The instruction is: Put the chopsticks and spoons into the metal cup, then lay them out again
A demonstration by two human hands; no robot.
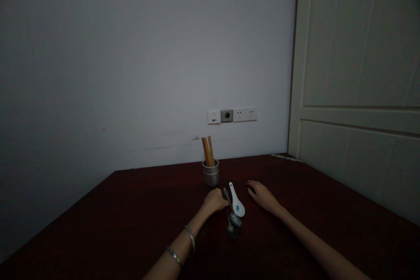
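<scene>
My left hand (215,200) is closed just in front of the metal cup, its fingertips around the handle end of a metal spoon (232,231) whose bowl points toward me. Partly over that one lies a second metal spoon (235,219), its handle slanting up and left beside my fingers. A white soup spoon (237,204) with a blue mark in its bowl lies to the right, touching or very near the metal ones. On the tabletop to the right of the spoons rests my right hand (261,195), palm down, holding nothing, fingers loosely stretched out.
Behind my left hand stands a metal cup (211,176) with several wooden chopsticks (208,151) upright in it. The dark red table (147,210) meets a pale wall with sockets (244,114). A white panelled door (354,140) borders the right side.
</scene>
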